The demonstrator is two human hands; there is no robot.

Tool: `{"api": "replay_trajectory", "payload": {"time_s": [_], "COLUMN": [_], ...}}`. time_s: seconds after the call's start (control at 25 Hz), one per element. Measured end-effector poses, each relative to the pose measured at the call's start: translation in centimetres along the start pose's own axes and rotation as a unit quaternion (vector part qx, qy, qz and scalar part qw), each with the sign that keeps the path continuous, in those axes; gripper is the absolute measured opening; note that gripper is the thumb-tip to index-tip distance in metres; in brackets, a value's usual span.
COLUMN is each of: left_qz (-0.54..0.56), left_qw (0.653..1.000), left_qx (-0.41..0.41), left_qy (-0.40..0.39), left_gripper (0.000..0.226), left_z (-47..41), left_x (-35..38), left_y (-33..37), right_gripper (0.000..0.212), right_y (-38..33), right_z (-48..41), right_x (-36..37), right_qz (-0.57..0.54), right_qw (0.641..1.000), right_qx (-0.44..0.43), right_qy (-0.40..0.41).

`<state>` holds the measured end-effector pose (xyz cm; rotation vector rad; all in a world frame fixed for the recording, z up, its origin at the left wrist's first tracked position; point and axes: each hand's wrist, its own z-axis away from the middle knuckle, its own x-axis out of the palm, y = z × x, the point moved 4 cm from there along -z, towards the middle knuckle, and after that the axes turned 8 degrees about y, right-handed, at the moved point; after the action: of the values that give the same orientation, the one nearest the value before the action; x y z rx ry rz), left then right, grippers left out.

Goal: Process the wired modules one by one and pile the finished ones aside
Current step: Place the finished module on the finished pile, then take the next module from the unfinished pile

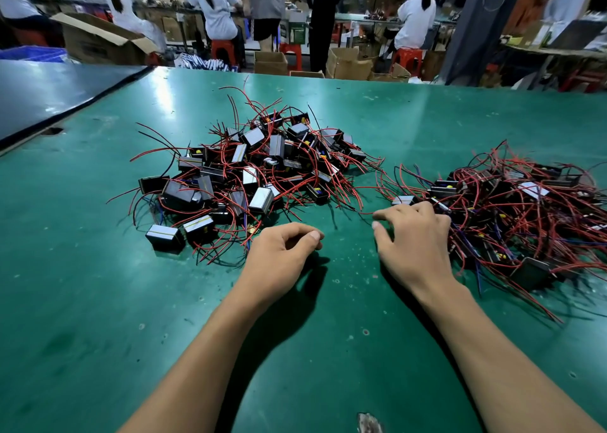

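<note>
Green table [98, 301]. Left pile [249, 169] of black modules with red wires sits left of centre, and one module [165, 237] lies at its near-left edge. Your left hand [279, 255] rests on the table just beside that pile's near-right edge. Its fingers are loosely curled with the thumb tip against the forefinger, and nothing shows in it. A few wire ends lie by its wrist side. Your right hand [414, 238] is near it but apart, palm down, fingers arched and released. The thumb and forefinger are bare, and the far fingertips are at the near-left edge of the right pile [512, 209]. That pile is flatter and more tangled, and it runs off to the right. Its wires touch the back of your right hand.
</note>
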<state>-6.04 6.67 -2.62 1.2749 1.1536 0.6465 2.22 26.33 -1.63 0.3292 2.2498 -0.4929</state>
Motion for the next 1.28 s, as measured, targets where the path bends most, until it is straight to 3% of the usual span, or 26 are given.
{"api": "replay_trajectory", "payload": {"time_s": [0.16, 0.2, 0.32, 0.44, 0.48, 0.56, 0.68, 0.76, 0.84, 0.92, 0.96, 1.04, 1.12, 1.28], "left_qz": [0.068, 0.077, 0.121, 0.118, 0.113, 0.160, 0.209, 0.200, 0.190, 0.197, 0.208, 0.253, 0.341, 0.415], "left_qw": [0.995, 0.992, 0.973, 0.955, 0.952, 0.943, 0.930, 0.928, 0.927, 0.935, 0.941, 0.948, 0.927, 0.890], "left_qx": [-0.020, -0.026, -0.066, -0.126, -0.138, -0.140, -0.120, -0.105, -0.105, -0.110, -0.113, -0.123, -0.149, -0.189], "left_qy": [0.072, 0.098, 0.186, 0.240, 0.248, 0.255, 0.279, 0.298, 0.306, 0.274, 0.240, 0.150, 0.053, 0.010], "left_gripper": [0.012, 0.011, 0.002, 0.004, 0.003, 0.006, 0.011, 0.009, 0.006, 0.008, 0.013, 0.024, 0.030, 0.024], "left_z": [-0.3, -0.4, -0.5, -0.7, -0.8, -0.8, -1.0, -1.3, -1.4, -1.4, -1.4, -1.6, -1.5, -1.2], "left_x": [-0.4, -0.6, -1.6, -2.7, -3.0, -3.5, -4.5, -5.3, -5.8, -5.6, -5.2, -4.3, -3.4, -2.7], "left_y": [0.0, 0.0, -0.4, -1.0, -1.1, -0.9, -0.3, -0.2, -0.2, -0.1, 0.1, 0.7, 1.2, 1.3], "right_gripper": [0.018, 0.020, 0.028, 0.058, 0.060, 0.037, 0.009, 0.003, 0.020, 0.035, 0.039, 0.045, 0.045, 0.030], "right_y": [-5.5, -6.9, -10.8, -14.4, -15.3, -15.9, -14.8, -13.5, -12.5, -12.2, -12.3, -12.7, -12.8, -12.5], "right_z": [1.0, 0.8, -1.6, -4.0, -4.4, -4.5, -4.9, -5.7, -6.6, -6.9, -6.8, -6.2, -5.8, -6.4], "right_x": [-0.2, 0.3, 2.2, 4.6, 5.3, 6.4, 6.7, 6.1, 4.6, 3.1, 2.5, 1.5, 1.0, 1.5], "right_qz": [-0.087, -0.141, -0.324, -0.278, -0.241, -0.200, -0.254, -0.360, -0.511, -0.621, -0.640, -0.628, -0.588, -0.547], "right_qw": [0.991, 0.986, 0.941, 0.940, 0.945, 0.950, 0.934, 0.892, 0.804, 0.710, 0.691, 0.697, 0.731, 0.761], "right_qx": [-0.098, -0.088, 0.050, 0.091, 0.090, 0.098, 0.146, 0.193, 0.230, 0.228, 0.202, 0.134, 0.090, 0.106], "right_qy": [0.025, 0.000, -0.083, -0.173, -0.202, -0.220, -0.204, -0.196, -0.202, -0.241, -0.269, -0.320, -0.335, -0.333]}}
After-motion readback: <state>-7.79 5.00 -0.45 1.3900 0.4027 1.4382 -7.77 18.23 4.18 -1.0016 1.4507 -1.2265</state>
